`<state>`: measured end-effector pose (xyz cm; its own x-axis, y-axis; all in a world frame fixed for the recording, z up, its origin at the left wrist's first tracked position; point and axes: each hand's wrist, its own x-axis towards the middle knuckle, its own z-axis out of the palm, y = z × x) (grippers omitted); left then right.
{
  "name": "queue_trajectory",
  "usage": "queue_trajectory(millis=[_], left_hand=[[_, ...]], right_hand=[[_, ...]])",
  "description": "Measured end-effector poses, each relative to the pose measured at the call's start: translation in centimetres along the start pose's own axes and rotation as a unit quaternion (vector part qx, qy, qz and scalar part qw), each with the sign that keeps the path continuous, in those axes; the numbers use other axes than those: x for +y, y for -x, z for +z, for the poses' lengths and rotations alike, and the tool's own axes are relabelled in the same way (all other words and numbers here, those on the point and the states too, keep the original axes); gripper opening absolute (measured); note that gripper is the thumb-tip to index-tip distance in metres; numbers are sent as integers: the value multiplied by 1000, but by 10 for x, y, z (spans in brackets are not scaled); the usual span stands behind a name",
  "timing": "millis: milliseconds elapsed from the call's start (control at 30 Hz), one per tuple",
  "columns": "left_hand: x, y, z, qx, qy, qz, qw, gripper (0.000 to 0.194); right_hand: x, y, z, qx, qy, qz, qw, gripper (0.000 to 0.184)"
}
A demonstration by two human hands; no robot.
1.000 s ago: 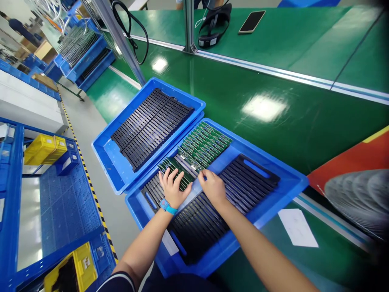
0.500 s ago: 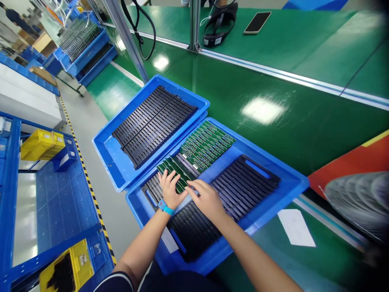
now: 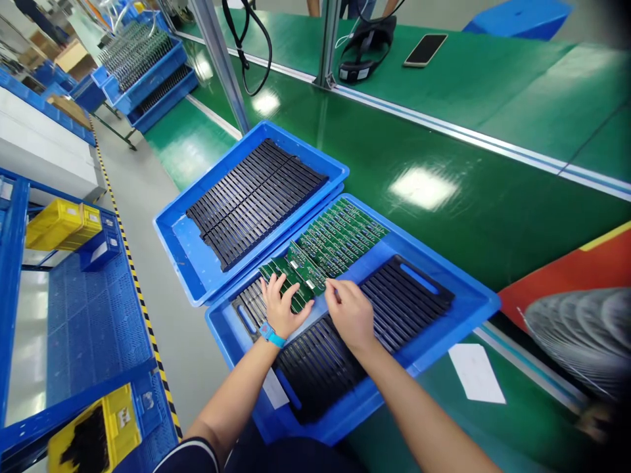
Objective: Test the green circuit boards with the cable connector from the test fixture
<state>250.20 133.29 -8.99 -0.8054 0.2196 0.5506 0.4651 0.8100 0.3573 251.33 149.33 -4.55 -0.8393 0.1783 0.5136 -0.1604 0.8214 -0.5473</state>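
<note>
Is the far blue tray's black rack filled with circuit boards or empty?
Empty: the black rack in the far blue tray shows bare slots, with no green boards standing in it.

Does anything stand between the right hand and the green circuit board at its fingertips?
Nothing visible: the right hand has its fingertips at the near end of the green circuit board. The left hand is off to the side, over other boards, not in between.

The phone [image 3: 425, 50] screen's content cannot be read, and the coiled silver object [image 3: 582, 335] is blurred.
</note>
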Motion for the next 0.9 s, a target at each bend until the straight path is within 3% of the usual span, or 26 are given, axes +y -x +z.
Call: queue_trajectory(millis=[167, 267, 500, 667, 767, 900], left_hand=[[0, 0, 2, -5, 0, 3, 1000, 32], [1, -2, 4, -7, 2, 9, 1000, 31], [12, -11, 3, -32, -15, 14, 999, 36], [22, -29, 3, -82, -16, 36, 996, 65], [25, -33, 4, -96, -18, 41, 994, 59], [18, -21, -3, -73, -20, 35, 997, 42]], right_hand=[[9, -14, -33, 120, 6, 43, 992, 13], [21, -20, -40, 156, 13, 45, 987, 10], [28, -18, -37, 148, 2, 34, 988, 11], [29, -16, -47, 156, 14, 48, 987, 8], [29, -15, -51, 154, 12, 48, 987, 9], [24, -12, -51, 131, 3, 31, 991, 8]])
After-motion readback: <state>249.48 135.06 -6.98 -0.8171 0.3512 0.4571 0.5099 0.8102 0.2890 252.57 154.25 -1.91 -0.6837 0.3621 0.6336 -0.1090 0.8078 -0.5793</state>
